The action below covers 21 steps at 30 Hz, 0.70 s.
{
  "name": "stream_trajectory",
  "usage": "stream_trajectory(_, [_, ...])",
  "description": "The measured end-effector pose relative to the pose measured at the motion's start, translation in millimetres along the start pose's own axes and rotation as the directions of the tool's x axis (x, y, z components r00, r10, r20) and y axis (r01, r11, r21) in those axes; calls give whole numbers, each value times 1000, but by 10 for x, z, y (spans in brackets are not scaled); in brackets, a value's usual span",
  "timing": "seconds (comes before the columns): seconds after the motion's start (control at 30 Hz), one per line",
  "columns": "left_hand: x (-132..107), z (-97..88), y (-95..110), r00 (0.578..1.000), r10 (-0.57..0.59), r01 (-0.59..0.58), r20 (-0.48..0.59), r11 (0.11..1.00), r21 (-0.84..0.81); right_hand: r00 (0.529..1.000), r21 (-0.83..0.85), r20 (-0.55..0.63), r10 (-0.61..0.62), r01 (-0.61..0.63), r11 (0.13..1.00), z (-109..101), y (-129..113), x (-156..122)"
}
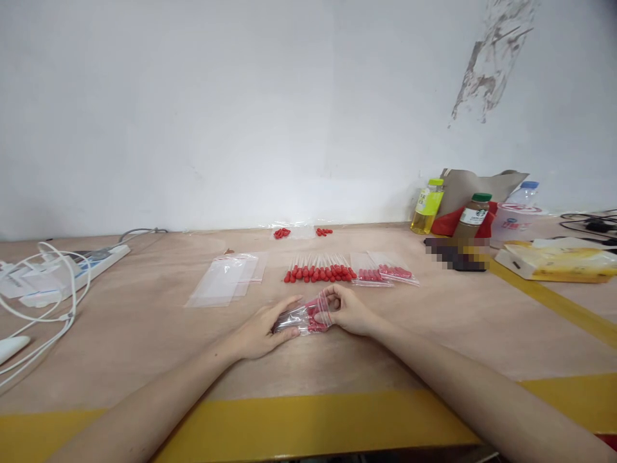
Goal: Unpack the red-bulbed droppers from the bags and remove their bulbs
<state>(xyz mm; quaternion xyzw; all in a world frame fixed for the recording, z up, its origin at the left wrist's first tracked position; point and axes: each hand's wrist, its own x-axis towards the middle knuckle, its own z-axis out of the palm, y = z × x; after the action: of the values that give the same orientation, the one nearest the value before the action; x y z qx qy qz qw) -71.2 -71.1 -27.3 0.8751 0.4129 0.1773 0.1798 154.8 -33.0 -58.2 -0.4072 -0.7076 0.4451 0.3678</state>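
A clear zip bag point(299, 317) with red-tipped pieces inside lies low over the table between my hands. My left hand point(264, 326) grips its left end between thumb and fingers. At its right end, my right hand point(348, 311) pinches the edge that carries the red zip line. Just beyond stands a row of red-bulbed droppers point(319, 270) with pale, thin stems pointing away from me. Right of that row lie two filled zip bags point(370, 275) with red ends showing. Several flat clear zip bags point(224, 278) are stacked to the left.
Small red pieces point(282, 233) lie on clear plastic by the wall. At the left are a power strip point(103, 262) and tangled white cables point(72, 289). Bottles point(428, 207), a plastic tub point(515, 224) and a tissue pack point(559, 260) stand at the right. Yellow tape point(299, 424) edges the table point(144, 360).
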Motion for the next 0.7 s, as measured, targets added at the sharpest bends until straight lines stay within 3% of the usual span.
stream_trajectory(0.13, [4,7,-15,1000,7,-7,-14,1000,11,995,18,92,22,-24,1000,-19,-69,-19])
stream_trajectory(0.43, [15,-2,-4,1000,19,-19,2,999,26,998,189,38,-46,38,981,-14,-93,-11])
stream_trajectory(0.63, [-6,-7,-15,1000,10,-9,-12,999,30,985,317,-18,174,-160,935,-119,-137,-11])
stream_trajectory(0.7, [-11,-9,-24,1000,6,-6,-9,1000,27,981,347,3,192,-181,920,-149,-135,-26])
